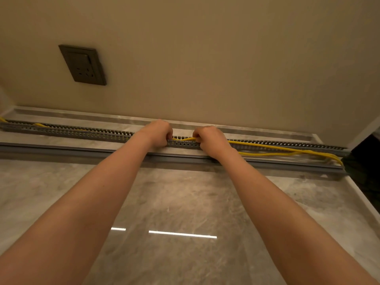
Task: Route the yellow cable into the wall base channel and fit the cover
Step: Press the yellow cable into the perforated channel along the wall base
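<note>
Channel (82, 133): runs left-right along the wall base.
Cable (267, 146): seated to the left, loose outside to the right.
Left hand (158, 133): clenched on the cable.
Right hand (209, 140): pinching the cable, nearer the slack.
Cover (61, 150): lies parallel, just in front, unfitted.

No text, label, brand, number or sign can be read anywhere in the view. The dark wall socket (82, 65) has a plain faceplate with only its pin holes showing and no lettering that can be made out. The grey slotted channel (82, 133), the yellow cable (267, 145) and the cover strip (82, 150) lying in front of it carry no visible markings either.
</note>
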A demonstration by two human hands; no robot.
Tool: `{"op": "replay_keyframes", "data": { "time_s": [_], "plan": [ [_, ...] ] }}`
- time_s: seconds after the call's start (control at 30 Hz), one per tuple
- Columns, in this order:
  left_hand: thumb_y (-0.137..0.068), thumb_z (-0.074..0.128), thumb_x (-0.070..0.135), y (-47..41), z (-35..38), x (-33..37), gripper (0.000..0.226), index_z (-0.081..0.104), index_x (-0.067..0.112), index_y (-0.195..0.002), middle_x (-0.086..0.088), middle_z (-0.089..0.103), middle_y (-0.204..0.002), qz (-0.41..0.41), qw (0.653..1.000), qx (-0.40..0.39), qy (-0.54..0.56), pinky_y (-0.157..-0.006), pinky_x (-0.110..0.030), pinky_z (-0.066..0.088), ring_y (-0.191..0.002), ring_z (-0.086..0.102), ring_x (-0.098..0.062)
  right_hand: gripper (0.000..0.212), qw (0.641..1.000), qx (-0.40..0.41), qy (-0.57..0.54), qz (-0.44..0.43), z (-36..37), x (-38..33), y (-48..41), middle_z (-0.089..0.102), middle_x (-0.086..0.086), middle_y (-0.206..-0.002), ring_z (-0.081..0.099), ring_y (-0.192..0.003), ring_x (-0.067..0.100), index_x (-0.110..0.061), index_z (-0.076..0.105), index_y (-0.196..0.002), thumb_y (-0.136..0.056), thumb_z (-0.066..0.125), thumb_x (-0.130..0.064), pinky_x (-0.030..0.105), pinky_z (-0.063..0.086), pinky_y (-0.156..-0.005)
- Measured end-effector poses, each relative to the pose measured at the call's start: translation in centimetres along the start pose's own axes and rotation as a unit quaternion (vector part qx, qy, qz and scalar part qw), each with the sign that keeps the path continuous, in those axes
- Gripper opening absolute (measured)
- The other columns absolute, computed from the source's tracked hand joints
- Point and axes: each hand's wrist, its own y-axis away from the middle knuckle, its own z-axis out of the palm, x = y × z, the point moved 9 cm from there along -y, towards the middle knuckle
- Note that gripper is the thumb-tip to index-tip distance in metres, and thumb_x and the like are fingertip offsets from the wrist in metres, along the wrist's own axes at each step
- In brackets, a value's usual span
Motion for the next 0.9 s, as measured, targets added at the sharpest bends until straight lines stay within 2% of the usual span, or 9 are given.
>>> {"op": "replay_keyframes", "data": {
  "time_s": [0.2, 0.37, 0.5, 0.63, 0.8, 0.9],
  "plan": [
    [-0.081, 0.061, 0.003, 0.5, -0.4, -1.2, 0.027, 0.071, 0.009, -0.105, -0.01, 0.07, -0.108, 0.004, 1.0, -0.027, 0.008, -0.082, -0.027, 0.047, -0.101, 0.063, -0.025, 0.032, 0.999, 0.0, 0.035, -0.022, 0.0, -1.7, -0.2, 0.064, 0.014, -0.113, 0.059, -0.102, 0.032, -0.008, 0.061, -0.114, -0.088, 0.047, 0.004, 0.037, 0.049, -0.084],
    [-0.082, 0.055, 0.003, 1.2, 0.3, -0.9, 0.029, 0.068, 0.011, -0.106, -0.01, 0.066, -0.108, 0.005, 1.0, -0.026, -0.01, -0.079, -0.03, 0.047, -0.099, 0.06, -0.027, 0.029, 0.998, 0.01, -0.052, 0.03, 0.9, -0.6, -0.2, 0.066, 0.013, -0.115, 0.059, -0.107, 0.031, -0.01, 0.065, -0.114, -0.093, 0.047, -0.004, 0.038, 0.05, -0.089],
    [-0.085, 0.054, 0.013, 1.5, 0.0, 0.9, 0.028, 0.064, 0.016, -0.111, -0.008, 0.066, -0.108, 0.022, 1.0, 0.005, -0.009, -0.079, -0.03, 0.047, -0.1, 0.06, -0.027, 0.028, 0.994, 0.012, -0.087, 0.058, 1.2, -0.1, -0.4, 0.067, 0.013, -0.114, 0.059, -0.107, 0.03, -0.01, 0.067, -0.112, -0.092, 0.049, -0.005, 0.037, 0.05, -0.09],
    [-0.088, 0.053, 0.016, 0.6, 0.1, 4.1, 0.02, 0.063, 0.011, -0.104, -0.013, 0.065, -0.108, 0.034, 0.999, 0.028, 0.014, -0.075, -0.032, 0.044, -0.1, 0.06, -0.031, 0.027, 0.999, 0.002, -0.025, 0.046, 1.4, -0.8, -0.2, 0.062, 0.017, -0.115, 0.057, -0.107, 0.034, -0.007, 0.06, -0.112, -0.089, 0.046, -0.002, 0.036, 0.046, -0.082],
    [-0.09, 0.054, 0.012, 0.1, 0.2, 4.4, 0.021, 0.066, 0.006, -0.107, -0.016, 0.064, -0.113, -0.013, 0.999, 0.04, 0.017, -0.085, -0.036, 0.047, -0.107, 0.059, -0.033, 0.032, 0.999, -0.018, 0.034, -0.019, 1.8, -1.1, 0.3, 0.052, 0.016, -0.119, 0.052, -0.109, 0.035, -0.006, 0.055, -0.12, -0.09, 0.045, -0.008, 0.039, 0.044, -0.085],
    [-0.092, 0.051, 0.007, 0.1, 0.0, 5.0, 0.021, 0.064, 0.003, -0.108, -0.017, 0.063, -0.115, -0.034, 0.998, 0.055, -0.016, -0.086, -0.039, 0.048, -0.108, 0.059, -0.034, 0.041, 0.998, -0.028, 0.038, -0.027, 1.6, -0.4, 0.8, 0.047, 0.014, -0.125, 0.052, -0.11, 0.035, -0.009, 0.05, -0.127, -0.085, 0.049, -0.004, 0.039, 0.045, -0.086]
  ]
}}
